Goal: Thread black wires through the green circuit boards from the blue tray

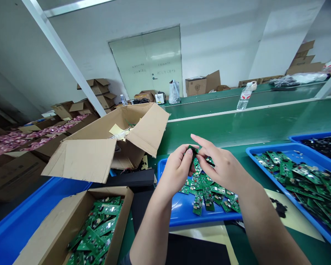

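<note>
My left hand and my right hand meet above a blue tray that holds several small green circuit boards. Both hands pinch one small green circuit board between thumbs and fingers; the right index finger stretches out over it. The held board hovers over the tray's far edge.
A cardboard box of green boards sits at the lower left beside a larger open carton. More blue trays with boards lie to the right. A water bottle stands on the green conveyor. Stacked cartons line the back.
</note>
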Tool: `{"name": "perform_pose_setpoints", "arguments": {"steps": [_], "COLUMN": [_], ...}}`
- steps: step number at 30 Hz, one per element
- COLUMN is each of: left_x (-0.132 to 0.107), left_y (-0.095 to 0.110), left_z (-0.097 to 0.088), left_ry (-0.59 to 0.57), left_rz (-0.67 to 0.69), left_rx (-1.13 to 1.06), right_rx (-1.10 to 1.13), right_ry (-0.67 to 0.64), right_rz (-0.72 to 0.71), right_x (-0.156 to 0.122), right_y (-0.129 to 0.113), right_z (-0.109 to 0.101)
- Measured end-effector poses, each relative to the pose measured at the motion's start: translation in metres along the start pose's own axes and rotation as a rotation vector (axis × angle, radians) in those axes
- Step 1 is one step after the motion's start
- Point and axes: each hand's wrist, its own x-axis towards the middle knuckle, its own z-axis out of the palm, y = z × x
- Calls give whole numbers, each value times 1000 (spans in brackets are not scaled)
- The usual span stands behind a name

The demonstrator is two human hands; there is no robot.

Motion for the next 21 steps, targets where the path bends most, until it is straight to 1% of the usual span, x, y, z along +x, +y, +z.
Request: {"name": "perform_pose_setpoints", "arguments": {"steps": [6,9,12,17,19,21], "left_x": [-2,-2,-2,-3,-4,-5], "left_y": [4,4,3,5,6,6], "left_z": [0,0,0,-5,-7,-7], "left_ry": [-25,-50,-81,-134,-132,-106], "left_rz": [-35,-34,-7,22,37,64], "left_rx": [57,113,186,328,331,296], "right_rx": [0,-7,-27,-48,-56,-72], "right_ry": [32,49,89,130,183,289], "right_rz": [64,74,58,2,-26,-64], "right_x": [0,-1,-3,0,2,3], "right_y": [4,8,10,10,9,6], "right_z": [-7,-11,-12,-9,-10,-14]}}
